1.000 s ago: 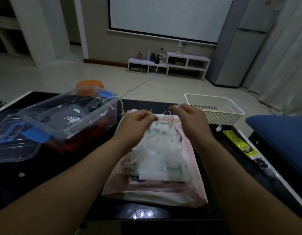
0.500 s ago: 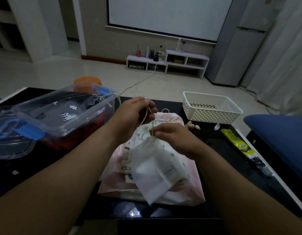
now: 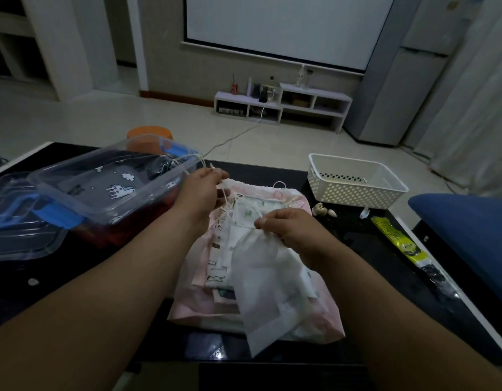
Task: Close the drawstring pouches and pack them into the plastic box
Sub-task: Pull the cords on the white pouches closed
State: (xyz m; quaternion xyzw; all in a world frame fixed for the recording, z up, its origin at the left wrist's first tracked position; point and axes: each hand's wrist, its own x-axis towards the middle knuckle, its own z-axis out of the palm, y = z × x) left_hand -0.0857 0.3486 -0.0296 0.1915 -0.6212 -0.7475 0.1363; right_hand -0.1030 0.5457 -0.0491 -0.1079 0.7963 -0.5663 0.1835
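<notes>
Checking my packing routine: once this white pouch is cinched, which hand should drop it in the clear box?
Probably left: the left hand pinches the cords beside the plastic box; the right hand grips the white pouch farther off.

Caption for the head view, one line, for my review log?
Left hand holds the drawstring, right hand pinches the pouch neck; plastic box to the left.

Left hand [image 3: 200, 190], right hand [image 3: 289, 230]: fingers in pinch
</notes>
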